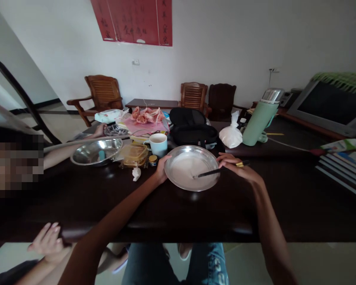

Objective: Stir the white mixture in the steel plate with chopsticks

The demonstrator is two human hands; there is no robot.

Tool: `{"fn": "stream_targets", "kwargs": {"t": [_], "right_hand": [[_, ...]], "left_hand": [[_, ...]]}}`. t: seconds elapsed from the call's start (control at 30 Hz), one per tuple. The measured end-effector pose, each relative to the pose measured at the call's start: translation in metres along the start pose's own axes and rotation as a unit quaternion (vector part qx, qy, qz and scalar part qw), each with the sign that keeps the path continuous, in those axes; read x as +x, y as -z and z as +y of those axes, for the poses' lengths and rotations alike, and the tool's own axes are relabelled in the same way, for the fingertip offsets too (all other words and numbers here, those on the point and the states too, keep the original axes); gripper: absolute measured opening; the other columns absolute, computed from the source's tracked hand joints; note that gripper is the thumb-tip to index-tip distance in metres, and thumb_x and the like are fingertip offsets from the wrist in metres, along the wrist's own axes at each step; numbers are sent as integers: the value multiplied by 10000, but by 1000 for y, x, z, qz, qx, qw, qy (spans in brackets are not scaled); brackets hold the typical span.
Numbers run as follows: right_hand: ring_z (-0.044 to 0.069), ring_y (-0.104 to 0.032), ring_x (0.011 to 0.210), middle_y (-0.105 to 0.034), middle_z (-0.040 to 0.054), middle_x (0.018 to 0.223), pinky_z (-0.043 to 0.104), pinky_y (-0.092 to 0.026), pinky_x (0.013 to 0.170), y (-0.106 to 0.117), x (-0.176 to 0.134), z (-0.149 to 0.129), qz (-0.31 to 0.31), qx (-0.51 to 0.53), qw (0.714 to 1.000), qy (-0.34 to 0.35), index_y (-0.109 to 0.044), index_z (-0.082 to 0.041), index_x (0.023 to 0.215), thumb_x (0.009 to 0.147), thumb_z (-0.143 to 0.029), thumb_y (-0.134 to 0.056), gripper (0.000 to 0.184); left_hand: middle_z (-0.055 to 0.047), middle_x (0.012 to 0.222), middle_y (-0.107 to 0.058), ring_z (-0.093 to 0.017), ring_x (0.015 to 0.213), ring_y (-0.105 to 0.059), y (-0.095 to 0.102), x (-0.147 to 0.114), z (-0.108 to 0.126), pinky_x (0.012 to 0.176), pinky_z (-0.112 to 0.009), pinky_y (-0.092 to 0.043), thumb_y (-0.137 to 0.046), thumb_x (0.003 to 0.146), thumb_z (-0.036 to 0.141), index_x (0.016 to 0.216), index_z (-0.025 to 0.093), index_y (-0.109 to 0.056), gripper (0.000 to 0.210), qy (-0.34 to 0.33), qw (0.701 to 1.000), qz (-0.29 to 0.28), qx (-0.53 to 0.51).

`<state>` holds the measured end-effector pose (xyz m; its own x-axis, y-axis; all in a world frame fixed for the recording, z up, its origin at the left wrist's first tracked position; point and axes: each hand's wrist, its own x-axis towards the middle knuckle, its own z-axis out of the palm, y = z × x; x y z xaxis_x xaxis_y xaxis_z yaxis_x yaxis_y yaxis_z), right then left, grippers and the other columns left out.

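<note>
A shallow round metal dish (192, 186) sits on the dark table in front of me, with a whitish, flour-like or milky content (182, 168) spread across its bottom. At the dish's left rim, my left hand (162, 169) is closed on the edge, its fingers partly hidden. My right hand (235, 166) grips dark chopsticks (209, 172) with gold-coloured ends. Their tips touch the white content near the dish's middle. Whether it is wet or dry I cannot tell. Beyond the right hand stands a tied plastic bag of white powder (231, 136).
A green thermos (259, 122) stands behind right, near stacked books (341, 170). Left of the dish are a light-blue mug (158, 145), a small jar (153, 160), a crumpled tissue (136, 174) and a metal basin (83, 156). Another person's hand (47, 239) rests at the table's left edge.
</note>
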<state>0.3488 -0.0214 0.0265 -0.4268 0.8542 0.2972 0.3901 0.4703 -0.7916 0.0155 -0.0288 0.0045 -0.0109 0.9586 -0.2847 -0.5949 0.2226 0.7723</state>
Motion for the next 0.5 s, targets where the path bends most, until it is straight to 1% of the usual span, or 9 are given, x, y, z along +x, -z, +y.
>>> {"fn": "stream_targets", "kwargs": {"t": [0.07, 0.1, 0.17, 0.27, 0.3, 0.33, 0.4, 0.47, 0.5], "right_hand": [[346, -600, 1422, -794, 81, 1241, 553, -426, 1263, -12, 2, -6, -31, 8, 999, 5, -822, -302, 834, 899, -802, -626, 541], [342, -614, 1405, -795, 77, 1247, 555, -432, 1260, -19, 3, -8, -32, 9, 999, 5, -823, -308, 853, 902, -792, -631, 523], [345, -618, 1399, -801, 72, 1236, 570, -431, 1259, -24, 6, -8, -1, -3, 1000, 2, -821, -315, 882, 898, -776, -648, 493], [367, -603, 1413, -812, 72, 1169, 615, -404, 1268, -10, 4, -3, 72, -32, 997, -5, -804, -306, 875, 880, -788, -657, 504], [370, -604, 1412, -813, 70, 1154, 620, -401, 1268, -3, 2, -1, 77, -36, 996, -5, -799, -303, 860, 878, -796, -652, 515], [367, -605, 1411, -813, 69, 1148, 613, -406, 1267, 2, 0, -1, 66, -36, 997, -3, -797, -303, 846, 882, -801, -645, 522], [350, -602, 1419, -809, 69, 1178, 571, -428, 1261, 4, -3, -5, 15, -26, 1000, 7, -801, -303, 822, 900, -796, -629, 528], [334, -617, 1403, -802, 77, 1216, 531, -454, 1247, -6, -3, -10, -23, -11, 1000, 16, -808, -296, 821, 913, -780, -626, 525], [331, -630, 1385, -800, 79, 1224, 528, -464, 1240, -13, -1, -12, -24, -8, 1000, 19, -810, -294, 834, 918, -767, -631, 513]], "left_hand": [[-40, 662, -754, -245, 645, -709, 0, 0, 0, 683, -322, -540, -746, 753, 277, 961, 142, -803, 254, 1, 1000, -3, 0], [-47, 685, -766, -246, 657, -714, 0, 0, 0, 692, -324, -545, -745, 753, 277, 966, 141, -803, 260, 2, 1000, -5, 0], [-60, 722, -782, -244, 673, -719, -1, 0, 1, 708, -325, -553, -738, 759, 275, 943, 136, -800, 239, 4, 1000, -5, 0], [-64, 688, -768, -256, 688, -725, -1, -1, 1, 703, -322, -547, -727, 771, 269, 891, 125, -797, 201, 10, 1000, 5, 4], [-58, 657, -755, -265, 694, -728, -1, -2, 1, 695, -319, -541, -724, 775, 267, 881, 122, -799, 195, 12, 1000, 10, 6], [-51, 628, -740, -270, 695, -730, -2, -2, 2, 685, -315, -536, -723, 777, 264, 871, 120, -799, 188, 13, 1000, 16, 6], [-40, 605, -729, -263, 675, -722, -2, -2, 2, 667, -308, -530, -729, 773, 259, 860, 126, -796, 173, 8, 1000, 20, 4], [-37, 624, -741, -244, 642, -708, -1, -2, 1, 661, -309, -534, -738, 763, 262, 877, 138, -797, 178, 4, 1000, 15, 2], [-35, 638, -749, -239, 634, -705, -1, -1, 1, 663, -311, -539, -743, 758, 266, 900, 144, -800, 196, 3, 1000, 10, 2]]}}
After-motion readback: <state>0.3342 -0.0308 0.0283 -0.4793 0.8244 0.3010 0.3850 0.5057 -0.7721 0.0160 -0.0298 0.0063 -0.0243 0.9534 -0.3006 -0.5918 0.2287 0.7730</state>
